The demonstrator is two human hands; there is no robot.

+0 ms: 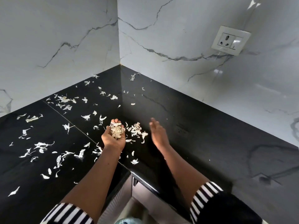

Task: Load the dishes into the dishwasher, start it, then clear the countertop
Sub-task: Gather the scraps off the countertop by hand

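A black stone countertop (186,120) fills an inner corner and is strewn with several pale, papery peels. My left hand (114,135) is cupped palm up over the counter and holds a heap of gathered peels (117,131). A small pile of loose peels (137,130) lies on the counter just right of it. My right hand (157,131) hovers edge-on to the right of that pile, fingers straight and apart, holding nothing. More scattered peels (42,147) cover the left stretch of the counter.
White marble-look walls (64,38) meet in the corner behind the counter. A white wall socket with a switch (230,40) sits on the right wall. The counter's rounded front edge (145,180) runs below my forearms, with a cabinet front and floor beneath.
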